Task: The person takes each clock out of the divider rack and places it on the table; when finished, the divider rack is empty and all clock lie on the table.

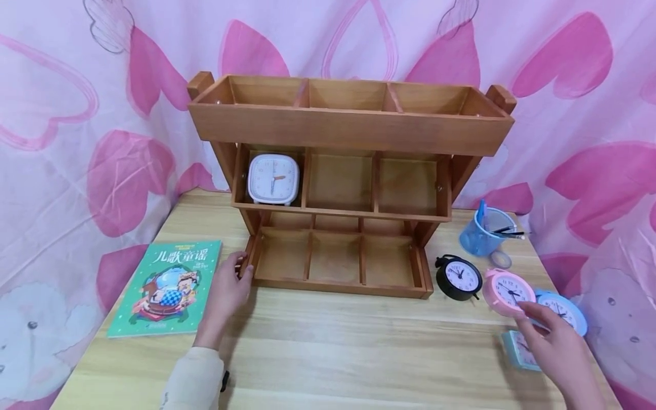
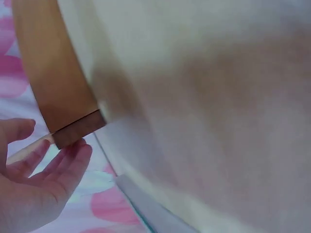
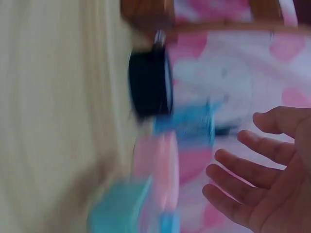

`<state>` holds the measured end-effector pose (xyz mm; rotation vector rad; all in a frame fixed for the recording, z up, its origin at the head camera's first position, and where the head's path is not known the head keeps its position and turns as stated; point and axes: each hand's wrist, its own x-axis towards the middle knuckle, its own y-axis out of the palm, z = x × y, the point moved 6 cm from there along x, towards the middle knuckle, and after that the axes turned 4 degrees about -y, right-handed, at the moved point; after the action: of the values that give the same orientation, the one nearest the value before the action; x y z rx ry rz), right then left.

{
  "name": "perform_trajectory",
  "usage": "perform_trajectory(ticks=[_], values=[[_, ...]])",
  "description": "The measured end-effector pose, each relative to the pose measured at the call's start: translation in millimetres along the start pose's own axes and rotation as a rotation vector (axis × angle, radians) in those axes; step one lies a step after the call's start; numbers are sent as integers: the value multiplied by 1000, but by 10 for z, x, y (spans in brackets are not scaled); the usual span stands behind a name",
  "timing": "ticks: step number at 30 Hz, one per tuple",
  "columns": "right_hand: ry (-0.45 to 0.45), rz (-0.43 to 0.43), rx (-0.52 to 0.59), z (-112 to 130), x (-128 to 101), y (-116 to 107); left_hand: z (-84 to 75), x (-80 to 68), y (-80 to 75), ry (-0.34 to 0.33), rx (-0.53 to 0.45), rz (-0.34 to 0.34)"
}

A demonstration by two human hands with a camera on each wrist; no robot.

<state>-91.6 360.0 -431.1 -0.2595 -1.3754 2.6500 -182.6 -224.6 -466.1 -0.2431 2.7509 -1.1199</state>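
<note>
My left hand is at the lower left corner of a brown wooden tiered rack. In the left wrist view its fingertips touch a wooden end of the rack, with the thumb apart. Over the clocks at right hovers my right hand, fingers spread and holding nothing in the right wrist view. Nearest to it are a pink alarm clock, a teal square clock, partly hidden by the hand, and a blue round clock. A black alarm clock stands beside the rack. A white clock sits in the middle tier's left compartment.
A green children's book lies left of the rack. Behind the clocks stand a blue mesh pen cup and a roll of tape. A pink patterned curtain encloses the wooden table.
</note>
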Motion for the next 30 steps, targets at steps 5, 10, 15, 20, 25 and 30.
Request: perform_trajectory(ticks=[5,10,15,20,25,30], values=[[-363,-135,70,983,45,121,2,-17,26,-26,-13,7],[-759,-204,163,2262,206,257,83,-45,30,-63,-90,-7],[-1015,-168,201,3343,409,438,117,-66,34,-77,-104,-9],[-955,-38,68,3978,681,728,124,-74,40,-99,-163,-12],[-880,-15,-55,4251,868,953,135,-80,51,-117,-178,-7],[-775,45,-140,4358,1009,1133,133,-75,58,-98,-188,-9]])
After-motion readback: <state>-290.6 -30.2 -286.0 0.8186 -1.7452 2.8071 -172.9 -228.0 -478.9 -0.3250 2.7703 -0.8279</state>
